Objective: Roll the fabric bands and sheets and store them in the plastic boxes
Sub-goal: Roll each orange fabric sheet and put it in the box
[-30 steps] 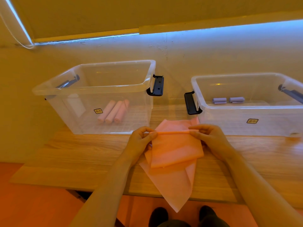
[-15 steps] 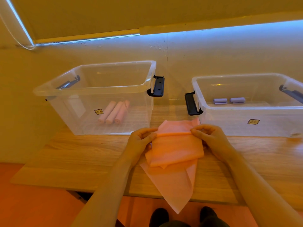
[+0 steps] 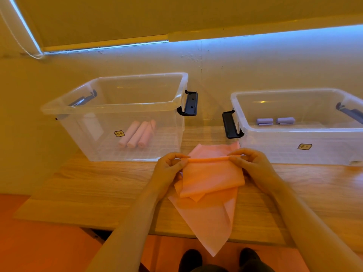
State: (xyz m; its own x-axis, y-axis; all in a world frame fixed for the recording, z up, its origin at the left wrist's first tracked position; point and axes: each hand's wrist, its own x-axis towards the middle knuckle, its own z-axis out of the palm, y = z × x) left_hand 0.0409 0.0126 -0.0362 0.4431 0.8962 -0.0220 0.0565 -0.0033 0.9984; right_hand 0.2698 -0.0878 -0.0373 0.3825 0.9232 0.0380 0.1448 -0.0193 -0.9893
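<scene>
On the left of the wooden table [image 3: 82, 185], whose top shows a pale grain, stands a clear plastic box [image 3: 121, 116] with smooth see-through walls, a thick rim and a dark handle on its right end. On its ribbed floor lie three pink rolls [image 3: 137, 135], soft cylinders side by side and touching, with their long axes running from near left to far right.

In the middle, the left hand [image 3: 169, 169] pinches the left end of a thin rolled edge of the pink sheet [image 3: 212, 177], the fingers curled together on it. The sheet is a thin, matte, slightly rough-looking fabric. Its rolled edge runs left to right, parallel to the table's front edge, just in front of the gap between the two boxes. The loose part lies in folded layers on the table, and one pointed corner hangs over the near edge toward the person's dark shoes [image 3: 216, 260]. The right hand [image 3: 253, 165] pinches the right end of the same rolled edge, fingers curled on it.

On the right stands a second clear box [image 3: 294, 142] with a dark handle on its left end. Inside, near the far wall, lie two purple rolls [image 3: 275, 121], short cylinders end to end, their long axes running left to right.
</scene>
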